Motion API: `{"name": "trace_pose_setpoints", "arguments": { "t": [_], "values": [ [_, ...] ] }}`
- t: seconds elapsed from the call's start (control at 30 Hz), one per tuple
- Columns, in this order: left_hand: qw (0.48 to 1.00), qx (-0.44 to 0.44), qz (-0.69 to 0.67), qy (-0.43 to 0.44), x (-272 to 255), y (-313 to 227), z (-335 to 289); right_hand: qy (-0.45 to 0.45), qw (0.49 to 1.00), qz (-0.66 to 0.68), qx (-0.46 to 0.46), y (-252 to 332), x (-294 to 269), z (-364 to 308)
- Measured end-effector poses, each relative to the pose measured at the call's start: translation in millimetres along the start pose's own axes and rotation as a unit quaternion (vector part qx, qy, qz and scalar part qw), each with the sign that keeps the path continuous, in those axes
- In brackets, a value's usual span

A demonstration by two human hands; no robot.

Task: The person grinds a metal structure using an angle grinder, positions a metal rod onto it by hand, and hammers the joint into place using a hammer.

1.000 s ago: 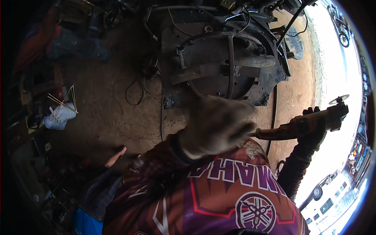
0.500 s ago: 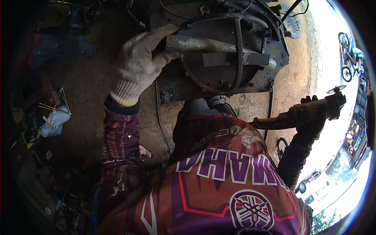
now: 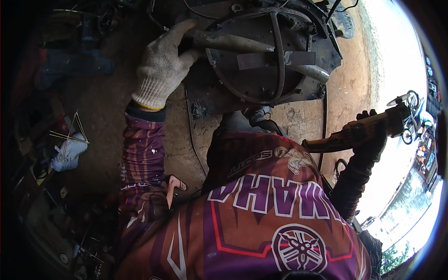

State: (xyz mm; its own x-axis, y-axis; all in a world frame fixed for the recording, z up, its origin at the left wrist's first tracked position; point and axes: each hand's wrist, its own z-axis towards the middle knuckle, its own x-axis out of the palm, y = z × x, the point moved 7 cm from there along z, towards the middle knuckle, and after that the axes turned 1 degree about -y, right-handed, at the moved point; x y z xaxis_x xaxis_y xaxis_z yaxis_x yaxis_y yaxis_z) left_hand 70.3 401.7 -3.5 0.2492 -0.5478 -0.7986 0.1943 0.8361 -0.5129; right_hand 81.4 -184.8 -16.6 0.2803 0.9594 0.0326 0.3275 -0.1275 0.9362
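Observation:
My left hand (image 3: 161,67), in a pale knit glove, is closed around the left end of a bent metal pipe (image 3: 233,42), fingers on the far side and thumb on the near side. The pipe lies across a round frame of metal bar (image 3: 279,70) on a dark steel plate (image 3: 200,95). A short flat bar (image 3: 259,60) crosses the pipe under the ring's upright strip. Off to the right, my right hand (image 3: 371,135), in a dark glove, grips a yellow and black angle grinder (image 3: 347,136). Its disc (image 3: 397,100) faces away from the plate.
Cables (image 3: 192,135) run over the dirt floor beside the plate. A bare foot (image 3: 177,183) shows past my left sleeve. A white bundle with thin sticks (image 3: 70,151) lies at left, near dark clutter. Bright ground and a bicycle (image 3: 410,116) appear at far right.
The pipe has turned against the plate, its right end now sitting lower beside the flat bar. Plate and left hand sit slightly higher in view. My right hand still holds the grinder.

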Motion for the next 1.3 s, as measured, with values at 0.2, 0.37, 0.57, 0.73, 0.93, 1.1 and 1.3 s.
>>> {"name": "trace_pose_setpoints", "arguments": {
  "t": [0.2,0.37,0.57,0.73,0.93,1.1,1.3],
  "values": [
    [0.986,-0.158,-0.024,0.038,7.1,12.2,-29.2,-0.007,1.000,0.002,-0.011,-2.1,-8.4,-9.6],
    [0.960,-0.272,0.031,0.052,35.2,-1.4,-43.1,-0.005,1.000,0.018,-0.007,-8.4,-18.2,-13.3],
    [0.907,-0.404,-0.061,0.107,43.1,21.6,-49.5,0.027,0.999,0.030,-0.016,-20.9,-16.6,-26.4],
    [0.899,-0.423,-0.008,0.113,47.8,13.6,-37.2,0.011,0.998,0.051,-0.036,-28.9,-27.9,-28.1],
    [0.907,-0.404,0.018,0.118,40.7,21.6,-40.7,0.034,0.998,0.043,-0.033,-37.4,-39.0,-32.4],
    [0.919,-0.380,0.009,-0.107,17.8,17.3,-93.7,0.086,0.993,-0.017,-0.081,-34.2,-36.4,-57.0],
    [0.944,-0.213,-0.154,0.199,53.8,-143.5,-148.4,0.175,0.975,-0.074,-0.119,-20.1,14.8,-121.8]
  ]
}}
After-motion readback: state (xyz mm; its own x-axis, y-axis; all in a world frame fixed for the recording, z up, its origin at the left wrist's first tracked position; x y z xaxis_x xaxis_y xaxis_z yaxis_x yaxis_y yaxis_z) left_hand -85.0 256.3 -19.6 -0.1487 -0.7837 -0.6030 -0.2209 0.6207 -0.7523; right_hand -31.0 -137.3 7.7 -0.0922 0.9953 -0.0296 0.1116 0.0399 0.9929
